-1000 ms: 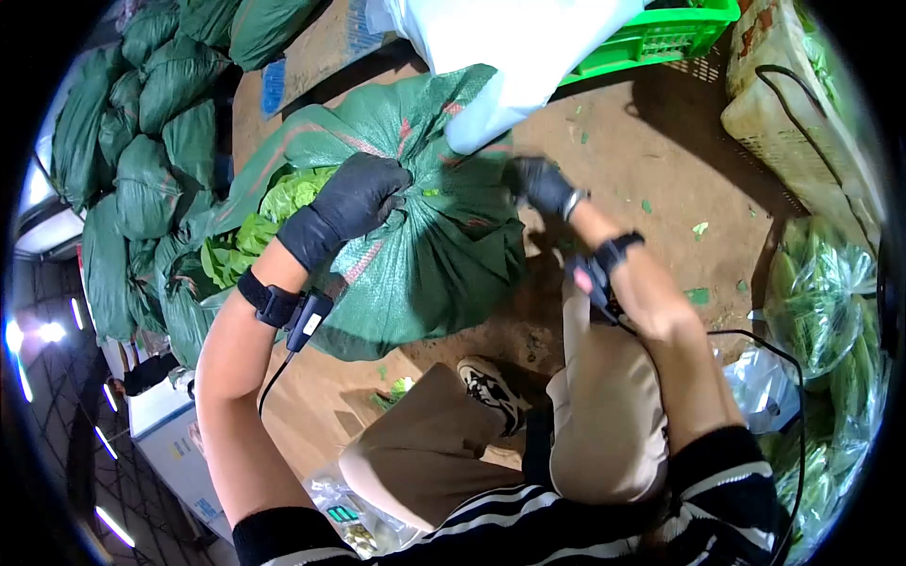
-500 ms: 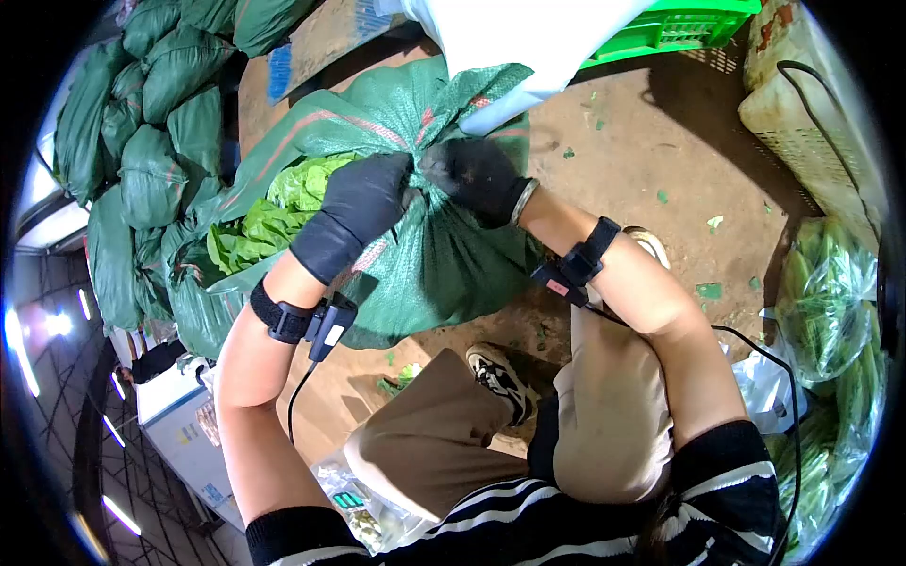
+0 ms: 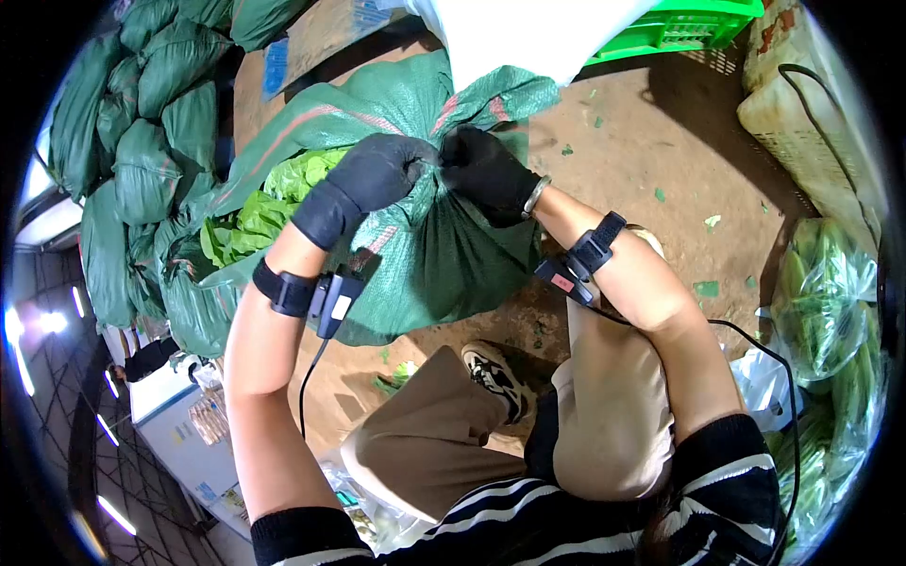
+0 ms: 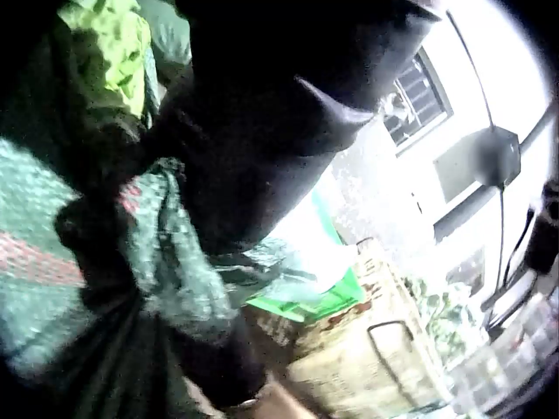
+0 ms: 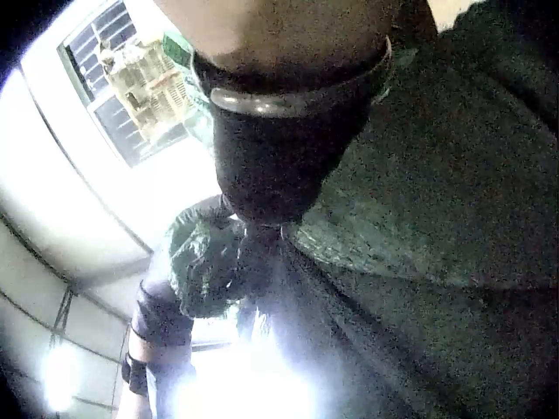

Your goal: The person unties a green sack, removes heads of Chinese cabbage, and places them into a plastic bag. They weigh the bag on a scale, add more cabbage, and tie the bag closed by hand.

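Note:
A big green woven sack [image 3: 425, 283] with reddish stripes is bunched into a neck in front of me. Bright leafy greens [image 3: 250, 231] show through a gap at its left. My black-gloved left hand [image 3: 382, 174] grips the gathered neck with curled fingers. Right beside it, my gloved right hand [image 3: 486, 174] pinches the same twisted cloth, its fingertips partly hidden. A loose sack end [image 3: 519, 94] flares out above both hands. In the right wrist view, a bracelet [image 5: 262, 100] circles the wrist at the glove's cuff.
More filled green sacks [image 3: 146, 170] are piled at the left. A white plastic bag [image 3: 528, 38] and a green crate [image 3: 675, 28] stand beyond the sack. At right are a cream basket [image 3: 802, 132] and bagged green vegetables [image 3: 826, 292]. Leaf scraps dot the brown floor [image 3: 623, 141].
My right hand came in from the sack's right side to the neck beside my left hand. The loose sack end now spreads further right. My left hand keeps its grip, shifted slightly right.

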The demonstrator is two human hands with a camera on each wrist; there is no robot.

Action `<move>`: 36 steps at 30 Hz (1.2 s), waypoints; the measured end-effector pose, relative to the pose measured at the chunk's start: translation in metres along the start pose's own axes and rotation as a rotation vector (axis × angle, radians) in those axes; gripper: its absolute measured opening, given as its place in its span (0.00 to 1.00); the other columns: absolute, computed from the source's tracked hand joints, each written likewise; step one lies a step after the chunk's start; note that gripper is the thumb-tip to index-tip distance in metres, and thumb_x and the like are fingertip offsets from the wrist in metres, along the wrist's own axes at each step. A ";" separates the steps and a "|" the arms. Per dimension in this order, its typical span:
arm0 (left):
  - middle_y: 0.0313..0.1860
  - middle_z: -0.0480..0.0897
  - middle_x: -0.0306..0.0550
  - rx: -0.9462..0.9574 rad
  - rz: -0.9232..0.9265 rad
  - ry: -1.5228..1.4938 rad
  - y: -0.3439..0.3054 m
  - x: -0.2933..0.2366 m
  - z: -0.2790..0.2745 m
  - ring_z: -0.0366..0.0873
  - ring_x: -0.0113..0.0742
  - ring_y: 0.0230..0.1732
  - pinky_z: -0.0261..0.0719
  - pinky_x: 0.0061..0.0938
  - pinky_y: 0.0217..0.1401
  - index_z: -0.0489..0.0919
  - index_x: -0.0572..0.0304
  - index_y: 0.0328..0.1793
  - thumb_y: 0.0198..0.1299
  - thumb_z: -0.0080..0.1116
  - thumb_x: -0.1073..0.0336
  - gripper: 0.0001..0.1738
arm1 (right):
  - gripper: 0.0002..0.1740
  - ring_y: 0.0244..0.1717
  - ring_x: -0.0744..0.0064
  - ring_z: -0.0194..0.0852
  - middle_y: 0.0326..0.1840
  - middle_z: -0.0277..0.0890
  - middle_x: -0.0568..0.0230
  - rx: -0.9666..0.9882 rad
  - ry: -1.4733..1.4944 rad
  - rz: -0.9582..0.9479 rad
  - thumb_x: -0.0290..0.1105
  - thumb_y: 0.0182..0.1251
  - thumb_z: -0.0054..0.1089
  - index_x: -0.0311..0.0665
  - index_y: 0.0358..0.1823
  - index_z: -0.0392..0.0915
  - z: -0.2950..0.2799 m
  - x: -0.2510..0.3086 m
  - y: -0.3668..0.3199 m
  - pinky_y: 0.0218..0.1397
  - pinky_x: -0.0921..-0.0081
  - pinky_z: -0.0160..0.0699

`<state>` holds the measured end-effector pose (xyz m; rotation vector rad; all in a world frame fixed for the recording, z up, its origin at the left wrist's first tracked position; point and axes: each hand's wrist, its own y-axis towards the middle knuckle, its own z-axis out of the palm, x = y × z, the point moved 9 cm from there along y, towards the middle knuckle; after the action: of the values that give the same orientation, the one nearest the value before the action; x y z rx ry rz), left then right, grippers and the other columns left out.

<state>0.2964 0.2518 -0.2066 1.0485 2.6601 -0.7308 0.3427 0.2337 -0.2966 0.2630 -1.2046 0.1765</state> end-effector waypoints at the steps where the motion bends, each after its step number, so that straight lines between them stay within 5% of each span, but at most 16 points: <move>1: 0.32 0.78 0.52 0.081 0.062 0.035 0.004 -0.009 0.001 0.76 0.42 0.33 0.72 0.30 0.37 0.73 0.60 0.43 0.42 0.51 0.76 0.17 | 0.09 0.29 0.81 0.59 0.25 0.63 0.70 -0.002 -0.005 0.004 0.22 0.45 0.55 0.37 0.27 0.65 0.000 -0.001 0.000 0.34 0.80 0.63; 2: 0.31 0.78 0.53 0.164 0.127 0.068 0.007 -0.019 0.002 0.76 0.44 0.32 0.72 0.31 0.36 0.73 0.60 0.42 0.40 0.52 0.76 0.18 | 0.10 0.29 0.76 0.62 0.26 0.66 0.64 0.001 0.026 -0.007 0.26 0.45 0.57 0.35 0.29 0.67 0.000 0.000 0.000 0.36 0.77 0.65; 3: 0.28 0.77 0.52 0.319 -0.034 0.056 0.010 -0.017 0.006 0.75 0.45 0.30 0.72 0.32 0.33 0.73 0.61 0.37 0.35 0.54 0.75 0.16 | 0.13 0.29 0.71 0.66 0.26 0.69 0.57 0.003 0.055 -0.018 0.29 0.45 0.59 0.33 0.31 0.69 -0.001 0.001 0.000 0.37 0.73 0.67; 7: 0.23 0.75 0.50 0.438 -0.076 0.020 0.017 -0.009 0.022 0.74 0.47 0.27 0.71 0.32 0.30 0.71 0.61 0.30 0.35 0.55 0.71 0.12 | 0.14 0.30 0.70 0.66 0.27 0.70 0.58 -0.044 0.173 -0.045 0.30 0.45 0.57 0.32 0.34 0.69 -0.001 0.013 -0.004 0.38 0.73 0.67; 9: 0.23 0.75 0.50 0.397 -0.019 0.099 0.017 -0.010 0.021 0.73 0.47 0.27 0.71 0.31 0.30 0.71 0.60 0.30 0.36 0.55 0.69 0.11 | 0.13 0.28 0.65 0.67 0.25 0.69 0.55 -0.117 -0.190 -0.064 0.30 0.45 0.57 0.33 0.32 0.68 -0.007 0.025 -0.008 0.37 0.71 0.67; 14: 0.21 0.73 0.49 0.276 0.023 0.286 0.013 -0.010 0.020 0.71 0.48 0.25 0.69 0.32 0.29 0.70 0.59 0.29 0.39 0.54 0.65 0.10 | 0.11 0.25 0.76 0.60 0.22 0.64 0.60 -0.100 -0.259 -0.138 0.28 0.44 0.56 0.34 0.28 0.64 -0.001 0.026 -0.006 0.31 0.75 0.64; 18: 0.21 0.72 0.52 0.260 0.054 0.062 0.006 -0.012 0.010 0.71 0.51 0.25 0.67 0.38 0.28 0.68 0.60 0.28 0.40 0.52 0.62 0.11 | 0.10 0.23 0.76 0.59 0.20 0.63 0.62 -0.089 -0.369 -0.122 0.28 0.44 0.56 0.34 0.25 0.64 -0.005 0.024 -0.004 0.29 0.75 0.64; 20: 0.18 0.67 0.52 0.229 0.069 -0.072 0.002 -0.009 0.005 0.66 0.49 0.21 0.65 0.35 0.27 0.65 0.60 0.26 0.41 0.51 0.63 0.10 | 0.09 0.23 0.76 0.58 0.19 0.63 0.62 -0.132 -0.313 -0.116 0.27 0.44 0.56 0.34 0.24 0.64 -0.009 0.022 -0.004 0.29 0.76 0.63; 21: 0.22 0.64 0.47 0.277 0.030 -0.090 0.001 -0.003 0.010 0.60 0.37 0.24 0.66 0.28 0.32 0.65 0.63 0.31 0.42 0.52 0.67 0.11 | 0.09 0.22 0.77 0.57 0.19 0.63 0.63 -0.172 -0.251 -0.112 0.27 0.44 0.55 0.35 0.23 0.64 -0.012 0.017 -0.005 0.29 0.76 0.63; 24: 0.22 0.66 0.45 0.187 0.072 -0.153 -0.002 -0.005 0.005 0.61 0.34 0.25 0.67 0.27 0.33 0.66 0.62 0.33 0.41 0.52 0.70 0.12 | 0.08 0.23 0.78 0.58 0.20 0.63 0.64 -0.123 -0.205 -0.064 0.26 0.44 0.55 0.35 0.25 0.65 -0.005 0.006 -0.003 0.30 0.78 0.63; 25: 0.23 0.70 0.47 0.266 -0.045 -0.117 -0.003 0.004 0.011 0.67 0.38 0.25 0.69 0.28 0.33 0.68 0.62 0.36 0.40 0.54 0.70 0.14 | 0.08 0.23 0.78 0.58 0.20 0.63 0.64 -0.128 -0.207 -0.061 0.26 0.44 0.55 0.35 0.25 0.65 -0.008 0.006 -0.004 0.30 0.78 0.63; 27: 0.23 0.71 0.49 0.149 -0.005 -0.012 -0.007 -0.012 0.009 0.69 0.43 0.25 0.69 0.31 0.31 0.69 0.60 0.33 0.39 0.56 0.67 0.13 | 0.10 0.30 0.56 0.67 0.26 0.69 0.52 -0.028 -0.286 -0.174 0.31 0.45 0.53 0.36 0.30 0.68 0.002 0.022 -0.006 0.35 0.66 0.65; 31: 0.24 0.75 0.49 -0.027 0.049 0.319 -0.010 -0.027 0.006 0.74 0.48 0.27 0.71 0.37 0.30 0.73 0.55 0.35 0.41 0.56 0.65 0.12 | 0.14 0.34 0.53 0.71 0.28 0.72 0.52 -0.055 -0.571 -0.309 0.38 0.44 0.56 0.37 0.32 0.70 0.005 0.050 -0.012 0.42 0.61 0.65; 34: 0.22 0.75 0.48 -0.034 0.049 0.360 -0.002 -0.031 0.002 0.74 0.48 0.25 0.70 0.37 0.29 0.73 0.56 0.32 0.43 0.53 0.67 0.08 | 0.13 0.31 0.53 0.72 0.24 0.72 0.53 0.028 -0.928 -0.179 0.38 0.46 0.54 0.37 0.29 0.70 0.014 0.047 -0.006 0.41 0.62 0.66; 36: 0.26 0.76 0.51 0.222 -0.072 0.233 0.002 -0.017 0.011 0.74 0.50 0.28 0.71 0.36 0.30 0.74 0.56 0.39 0.41 0.55 0.71 0.15 | 0.11 0.26 0.55 0.72 0.20 0.72 0.54 -0.121 -0.838 -0.288 0.39 0.47 0.51 0.38 0.26 0.70 0.009 0.041 -0.007 0.35 0.62 0.67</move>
<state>0.3102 0.2373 -0.2104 1.1610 2.8767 -0.9945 0.3511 0.2246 -0.2559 0.4210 -1.9772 -0.2908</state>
